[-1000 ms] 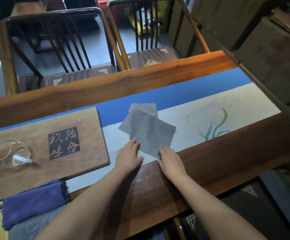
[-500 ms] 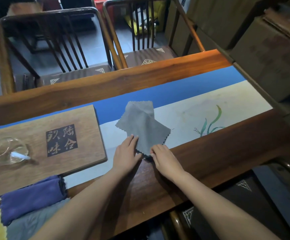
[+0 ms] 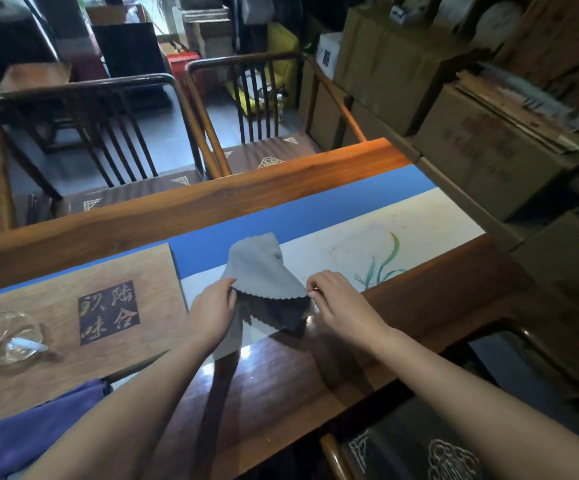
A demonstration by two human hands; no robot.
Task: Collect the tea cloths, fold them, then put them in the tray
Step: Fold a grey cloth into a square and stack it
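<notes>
1. While both hands work over the table, the thin grey tea cloth with scalloped edges [image 3: 258, 268] hangs between them, its near edge lifted off the cream and blue table runner [image 3: 350, 244] and its far part drooping back onto it.
2. The left hand [image 3: 212, 311] pinches the cloth's left near corner between thumb and fingers; the right hand [image 3: 336, 299] pinches the right near corner in the same way.
3. The cloth looks light and very soft: it sags in a curve between the two grips and keeps no shape of its own, so it will likely fold wherever it is led.
4. The corners seem the best hold, since a grip in the middle would bunch it; laying it flat before creasing would probably keep the edges matched.
5. A purple folded cloth [image 3: 35, 424] lies at the near left, just beside the wooden tea tray with carved characters [image 3: 73, 292], which also bears a clear glass pitcher [image 3: 4, 336].
6. Folding of the grey cloth looks only just begun.
</notes>
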